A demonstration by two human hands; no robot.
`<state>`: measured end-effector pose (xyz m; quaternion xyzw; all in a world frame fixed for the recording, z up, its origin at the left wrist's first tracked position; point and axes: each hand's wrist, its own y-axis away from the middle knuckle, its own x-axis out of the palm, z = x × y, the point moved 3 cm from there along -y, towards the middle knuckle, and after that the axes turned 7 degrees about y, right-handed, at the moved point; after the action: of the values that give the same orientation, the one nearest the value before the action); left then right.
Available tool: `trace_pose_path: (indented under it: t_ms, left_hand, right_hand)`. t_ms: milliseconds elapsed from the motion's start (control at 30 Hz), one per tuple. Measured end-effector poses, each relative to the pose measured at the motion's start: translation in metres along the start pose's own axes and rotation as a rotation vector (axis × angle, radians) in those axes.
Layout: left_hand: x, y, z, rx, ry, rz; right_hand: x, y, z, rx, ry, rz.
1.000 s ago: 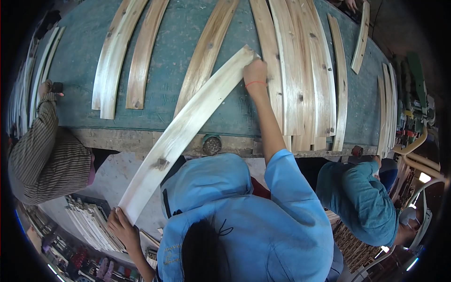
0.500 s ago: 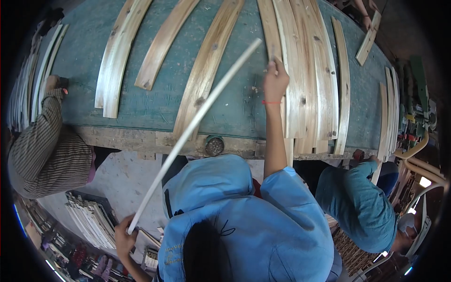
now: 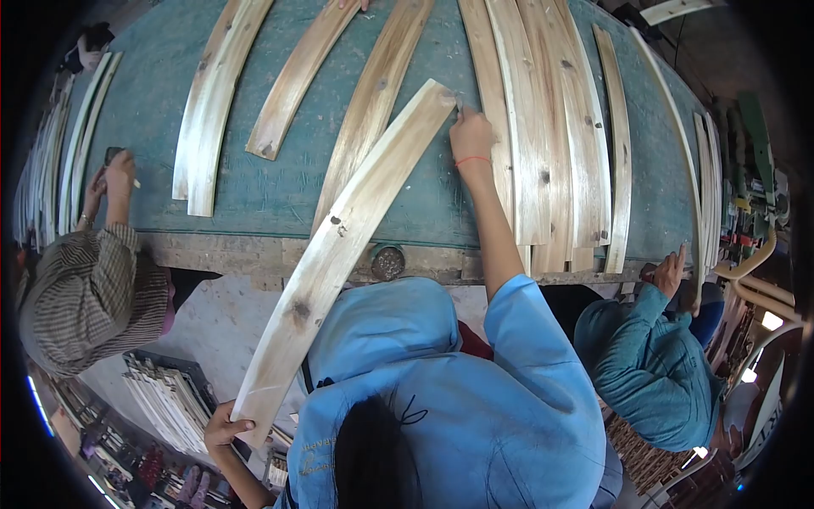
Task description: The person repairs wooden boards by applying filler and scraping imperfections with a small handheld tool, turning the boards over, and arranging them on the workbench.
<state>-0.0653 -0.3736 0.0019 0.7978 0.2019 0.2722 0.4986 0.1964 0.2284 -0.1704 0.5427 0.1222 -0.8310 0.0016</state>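
Note:
My left hand (image 3: 225,428) grips the lower end of a long wooden board (image 3: 318,263), thumb on its face. The board slants up across my body to the green tabletop, its broad face with dark knots turned toward me. At the upper end is my right hand (image 3: 471,140), closed, with a red band at the wrist. A small thin greyish thing shows at its fingers, touching or very near the board's end; I cannot make out what it is. Beneath and left of the held board lies another wooden board (image 3: 381,93).
More boards (image 3: 534,144) lie side by side on the green table (image 3: 407,199), others (image 3: 225,93) to the left. A round dark object (image 3: 388,263) sits at the table's front edge. Co-workers sit left (image 3: 85,288) and right (image 3: 653,365). Stacked strips (image 3: 165,399) stand on the floor.
The board has turned from its narrow edge to its broad face. My right hand has shifted left to the board's upper end. Co-workers' hands have moved, and one now touches a board at the top.

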Motion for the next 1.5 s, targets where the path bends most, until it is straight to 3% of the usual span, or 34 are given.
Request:
trace_pose_path:
  t_ms: [100,300,633,700,767,833,1000,1233,1367,1433,1500]
  left_hand:
    - [-0.001,-0.002,0.004,-0.025,-0.005,0.022]
    - [-0.001,-0.002,0.002,-0.03,0.0,-0.008]
    - [-0.015,-0.007,0.013,0.012,-0.048,-0.025]
    - [-0.011,-0.003,0.012,-0.001,-0.075,-0.019]
    - [0.004,-0.004,0.003,-0.024,0.0,-0.001]
    - [0.005,-0.006,-0.001,0.005,-0.017,0.001]
    - [0.002,-0.01,-0.001,0.028,-0.047,0.006]
    - [-0.004,-0.013,0.002,0.017,-0.071,-0.005]
    - [-0.02,-0.014,0.017,0.01,-0.107,-0.02]
    - [-0.023,-0.015,0.017,0.022,-0.153,-0.012]
    - [-0.016,-0.013,0.015,0.019,-0.188,-0.016]
  right_hand:
    - [0.008,-0.007,-0.004,-0.131,-0.064,0.045]
    - [0.002,-0.004,-0.003,-0.124,-0.224,0.034]
    - [0.005,-0.008,0.0,-0.103,-0.098,-0.005]
    - [0.0,-0.005,0.0,-0.069,-0.138,0.128]
    - [0.003,-0.008,-0.009,-0.019,-0.11,0.046]
    - [0.0,-0.003,0.0,-0.116,-0.181,0.059]
    - [-0.001,-0.014,-0.004,-0.072,-0.145,0.044]
    - [0.004,-0.012,-0.005,-0.21,-0.165,0.062]
    - [-0.004,-0.01,-0.005,0.013,-0.103,0.091]
    - [-0.006,-0.003,0.006,-0.195,-0.268,0.156]
    - [-0.001,-0.003,-0.007,-0.15,-0.23,0.175]
